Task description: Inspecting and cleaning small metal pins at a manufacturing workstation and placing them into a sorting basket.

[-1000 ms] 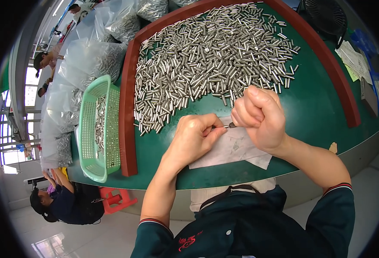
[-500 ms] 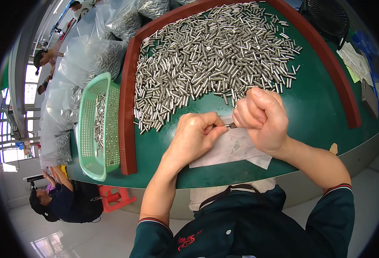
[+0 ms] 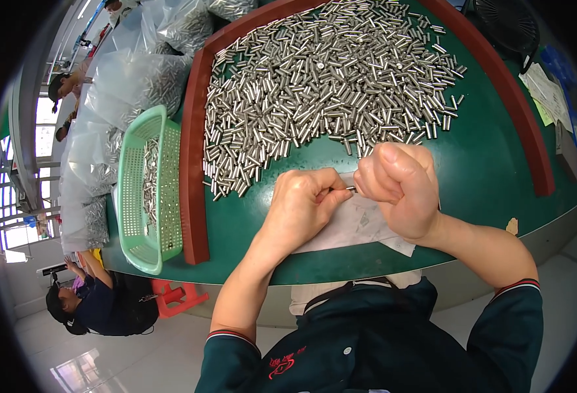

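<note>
My left hand point(image 3: 307, 204) pinches a small metal pin point(image 3: 350, 189) between thumb and fingertips, and only its end shows. Right beside it, my right hand point(image 3: 400, 187) is curled into a fist, its lower fingers close against the pin's end. What that fist grips is hidden by the fingers. Beneath both hands lies a pale, stained cloth point(image 3: 354, 226) on the green tabletop point(image 3: 478, 164). Beyond them spreads a big heap of short silvery metal pins point(image 3: 328, 78).
Dark red rails point(image 3: 195, 164) border the heap. Left of them stands a green plastic basket point(image 3: 131, 216) with pins inside, beside clear bags of pins point(image 3: 141, 85). A black fan point(image 3: 508, 29) and papers point(image 3: 545, 95) are at the far right. A person point(image 3: 98, 301) sits at the left near a red stool point(image 3: 180, 298).
My hands have come slightly closer together, and less of the metal between them shows. The whole view has shifted a little.
</note>
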Tool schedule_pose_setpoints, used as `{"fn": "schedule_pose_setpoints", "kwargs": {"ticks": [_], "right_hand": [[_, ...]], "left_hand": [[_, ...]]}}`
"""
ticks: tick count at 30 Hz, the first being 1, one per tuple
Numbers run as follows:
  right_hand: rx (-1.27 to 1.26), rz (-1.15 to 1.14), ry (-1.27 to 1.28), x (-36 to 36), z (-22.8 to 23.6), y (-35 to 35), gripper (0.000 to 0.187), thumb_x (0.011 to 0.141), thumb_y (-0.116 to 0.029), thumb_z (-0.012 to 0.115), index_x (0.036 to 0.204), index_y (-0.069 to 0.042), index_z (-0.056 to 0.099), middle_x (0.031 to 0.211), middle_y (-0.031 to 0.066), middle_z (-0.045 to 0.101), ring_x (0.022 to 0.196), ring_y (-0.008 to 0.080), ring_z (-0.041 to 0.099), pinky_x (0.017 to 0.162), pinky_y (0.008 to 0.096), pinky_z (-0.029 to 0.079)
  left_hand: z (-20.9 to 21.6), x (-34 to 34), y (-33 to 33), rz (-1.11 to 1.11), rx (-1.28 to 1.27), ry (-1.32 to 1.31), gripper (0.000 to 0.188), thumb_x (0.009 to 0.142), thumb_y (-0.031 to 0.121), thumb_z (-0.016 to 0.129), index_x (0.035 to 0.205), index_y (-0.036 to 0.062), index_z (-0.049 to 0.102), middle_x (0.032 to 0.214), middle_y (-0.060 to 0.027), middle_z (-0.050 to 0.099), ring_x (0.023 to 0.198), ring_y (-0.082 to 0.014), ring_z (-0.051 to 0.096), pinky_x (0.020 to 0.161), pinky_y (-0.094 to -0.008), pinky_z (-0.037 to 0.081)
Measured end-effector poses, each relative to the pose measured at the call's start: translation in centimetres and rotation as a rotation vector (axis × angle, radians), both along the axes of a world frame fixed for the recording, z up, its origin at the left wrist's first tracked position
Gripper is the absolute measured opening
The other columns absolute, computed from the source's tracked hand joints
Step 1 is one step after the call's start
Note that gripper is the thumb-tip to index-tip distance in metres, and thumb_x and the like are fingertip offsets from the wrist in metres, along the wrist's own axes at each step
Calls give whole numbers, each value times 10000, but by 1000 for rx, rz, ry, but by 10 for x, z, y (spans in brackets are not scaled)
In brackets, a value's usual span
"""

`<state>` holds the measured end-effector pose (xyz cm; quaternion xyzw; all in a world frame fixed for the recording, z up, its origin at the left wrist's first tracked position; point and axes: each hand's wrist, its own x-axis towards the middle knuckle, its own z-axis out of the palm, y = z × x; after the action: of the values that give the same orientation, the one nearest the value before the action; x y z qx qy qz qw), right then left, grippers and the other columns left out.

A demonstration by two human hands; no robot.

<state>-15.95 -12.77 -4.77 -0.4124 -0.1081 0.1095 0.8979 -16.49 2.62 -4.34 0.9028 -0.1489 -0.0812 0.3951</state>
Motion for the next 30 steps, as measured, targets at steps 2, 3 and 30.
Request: {"fn": "schedule_pose_setpoints", "kwargs": {"ticks": [2,3,30], "right_hand": [[-17,2,-26,0,-1,1,403,865,-176,407,501,-83,260,466,-44,260,447,46,216,423,230,185],[-8,5,-26,0,-1,1,401,864,-175,409,502,-81,264,467,-43,266,451,45,216,424,231,186],[4,-21,-42,1,-3,-5,397,875,-171,390,509,-85,261,460,-34,273,437,51,221,425,232,191]], "left_hand": [[1,1,0,-2,7,3,97,669,45,666,658,0,580,462,-110,454,392,-226,435,415,-320,357],[2,1,0,-2,15,4,101,670,45,665,652,0,577,462,-111,452,392,-235,436,415,-322,358],[-1,4,15,98,-1125,718,101,826,137,587,809,52,535,676,-8,510,505,-29,317,457,-172,268]]}}
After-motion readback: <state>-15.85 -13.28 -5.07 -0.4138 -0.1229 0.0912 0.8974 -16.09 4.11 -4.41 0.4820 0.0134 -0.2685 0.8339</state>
